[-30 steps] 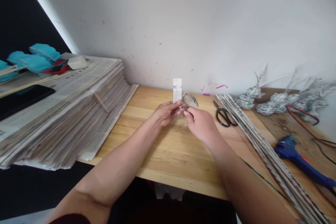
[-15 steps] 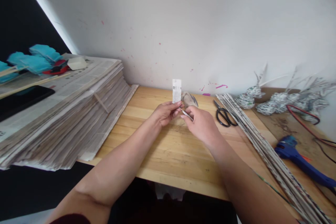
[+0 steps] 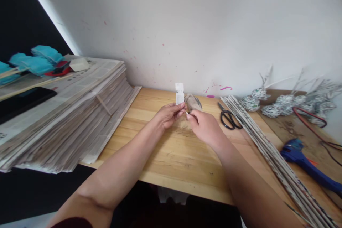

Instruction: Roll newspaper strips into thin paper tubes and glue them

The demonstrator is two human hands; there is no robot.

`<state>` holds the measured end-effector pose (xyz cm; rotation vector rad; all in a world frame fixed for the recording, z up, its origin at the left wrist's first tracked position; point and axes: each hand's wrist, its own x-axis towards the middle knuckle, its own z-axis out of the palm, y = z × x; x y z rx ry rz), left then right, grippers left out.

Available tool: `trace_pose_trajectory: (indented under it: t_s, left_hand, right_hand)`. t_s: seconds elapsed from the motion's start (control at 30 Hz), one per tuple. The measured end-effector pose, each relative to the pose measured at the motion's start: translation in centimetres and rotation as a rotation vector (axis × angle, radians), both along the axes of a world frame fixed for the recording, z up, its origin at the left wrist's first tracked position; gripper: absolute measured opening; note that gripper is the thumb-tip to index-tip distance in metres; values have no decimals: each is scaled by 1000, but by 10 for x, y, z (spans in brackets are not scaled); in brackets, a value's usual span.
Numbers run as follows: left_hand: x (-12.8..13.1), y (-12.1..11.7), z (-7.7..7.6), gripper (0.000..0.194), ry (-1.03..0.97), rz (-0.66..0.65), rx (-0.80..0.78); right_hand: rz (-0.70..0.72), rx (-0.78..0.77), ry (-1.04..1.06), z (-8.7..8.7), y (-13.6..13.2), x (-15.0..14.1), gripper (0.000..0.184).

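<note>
My left hand pinches a narrow strip of newspaper that stands upright above its fingertips. My right hand is closed beside it, fingertips pinched on the strip's lower end, touching the left thumb. Both hands hover over the wooden table, near its back edge. A small crumpled brown-grey paper piece lies on the table just behind the right hand.
A tall stack of newspapers fills the left, with teal objects on top. Black scissors lie right of my hands, beside a bundle of rolled newspaper sticks. A blue glue gun and woven paper bundles sit far right.
The paper strip stands shorter above my left fingers than before. My right hand's fingertips shifted slightly while working its lower end. Both arms stayed in place.
</note>
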<state>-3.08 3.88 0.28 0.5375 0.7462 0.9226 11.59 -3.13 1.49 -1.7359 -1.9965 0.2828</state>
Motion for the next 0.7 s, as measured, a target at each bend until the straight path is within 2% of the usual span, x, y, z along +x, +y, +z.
trace_pose_trajectory:
  t_s: [0.13,0.23,0.3,0.43,0.5,0.53,0.63,0.7]
  left_hand:
    - [1,1,-2,12,28,16,-5]
    - [1,2,-3,12,13,37,-14]
    - [0,3,-2,11,8,35,-16]
    - [-1,2,-1,15,-12,6,-8]
    - [-1,2,-1,16,-26,5,-4]
    - [0,2,-1,16,-26,10,-4]
    - [2,1,-2,16,-14,33,-2]
    - [3,1,-2,15,-10,37,-2]
  right_hand:
    - [-42,147,-49,-3,-1,-2,13]
    - [-39,151,-91,-1,-2,-3,25]
    - [-29,94,-66,1,-1,-2,30]
    - [24,-226,252,3,2,1,35]
    - [29,-290,313,2,2,2,38]
    - [20,-239,271,1,2,2,35]
    - [-11,47,24,-2,1,0,16]
    - [-22,155,-81,-3,0,-2,13]
